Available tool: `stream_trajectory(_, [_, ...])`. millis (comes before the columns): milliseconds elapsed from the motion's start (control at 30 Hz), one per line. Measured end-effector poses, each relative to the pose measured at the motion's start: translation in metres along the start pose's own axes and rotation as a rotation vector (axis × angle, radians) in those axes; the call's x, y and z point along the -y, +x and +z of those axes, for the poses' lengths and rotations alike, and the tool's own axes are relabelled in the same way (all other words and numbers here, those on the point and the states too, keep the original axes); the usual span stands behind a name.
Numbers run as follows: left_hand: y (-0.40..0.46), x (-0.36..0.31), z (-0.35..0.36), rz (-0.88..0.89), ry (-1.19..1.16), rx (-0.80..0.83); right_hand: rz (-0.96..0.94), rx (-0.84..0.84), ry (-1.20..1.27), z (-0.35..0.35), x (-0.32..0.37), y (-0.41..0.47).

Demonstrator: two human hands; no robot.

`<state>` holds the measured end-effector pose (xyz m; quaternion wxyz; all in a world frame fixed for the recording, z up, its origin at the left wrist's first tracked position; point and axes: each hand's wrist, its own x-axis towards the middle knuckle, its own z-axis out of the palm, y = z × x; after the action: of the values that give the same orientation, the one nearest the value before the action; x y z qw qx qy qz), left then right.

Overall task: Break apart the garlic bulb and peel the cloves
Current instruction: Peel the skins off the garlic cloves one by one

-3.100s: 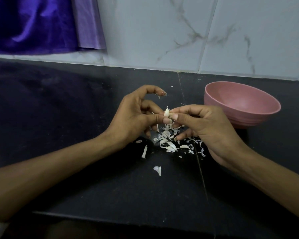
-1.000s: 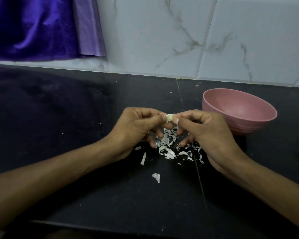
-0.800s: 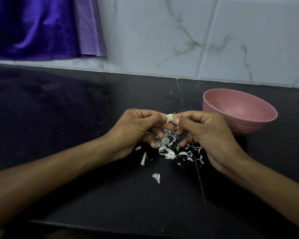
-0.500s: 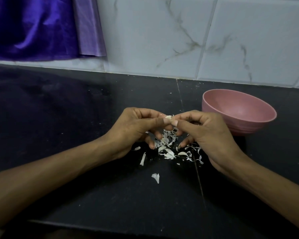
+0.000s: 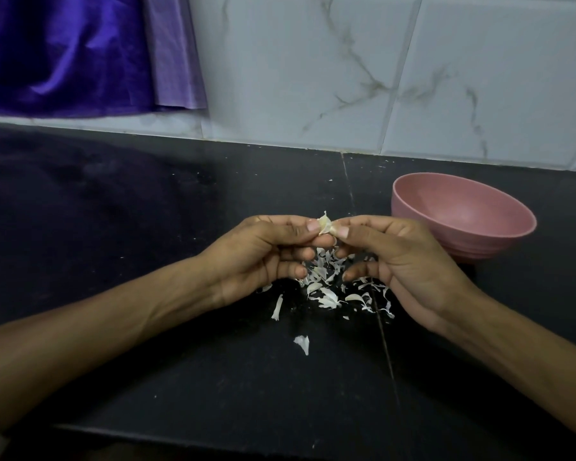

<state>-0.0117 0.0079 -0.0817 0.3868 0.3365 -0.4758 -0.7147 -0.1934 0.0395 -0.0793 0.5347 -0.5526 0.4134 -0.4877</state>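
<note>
A small pale garlic clove [image 5: 325,225] with a wisp of skin at its tip is held above the black counter, between both hands. My left hand [image 5: 263,252] pinches it from the left with thumb and forefinger. My right hand [image 5: 389,257] pinches it from the right, thumbnail against the clove. A heap of white garlic skins [image 5: 330,284] lies on the counter right under the hands. No whole bulb is in view.
A pink bowl [image 5: 463,216] stands on the counter just right of my right hand; I cannot see anything inside it. Stray skin flakes [image 5: 302,344] lie nearer the front edge. A marbled tile wall runs behind, with purple cloth [image 5: 64,51] hanging at the back left.
Over the last second the hands stayed together at the clove with only small finger shifts. Three seconds ago my left forefinger was raised; now it is curled down onto the clove.
</note>
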Motion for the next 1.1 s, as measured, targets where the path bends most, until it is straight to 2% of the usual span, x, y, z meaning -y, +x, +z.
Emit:
stream_trajectory(167, [0.000, 0.000, 0.000, 0.044, 0.045, 0.003, -0.002, -0.028, -0.053, -0.003, 0.000, 0.000])
stream_trajectory(267, [-0.002, 0.001, -0.001, 0.126, 0.135, -0.060, -0.047, -0.098, -0.167, -0.005, -0.002, 0.001])
stream_trajectory(400, [-0.003, 0.001, -0.002, 0.202, 0.213, -0.138, -0.065, -0.122, -0.162, -0.009, -0.001, 0.002])
stream_trajectory(733, [-0.008, 0.007, 0.005, 0.354, 0.418, -0.143, -0.152, -0.126, -0.243, -0.004, -0.007, 0.001])
stream_trajectory(1100, [-0.006, 0.006, 0.004, 0.377, 0.444, -0.139, -0.276, -0.082, -0.454, -0.008, -0.010, 0.003])
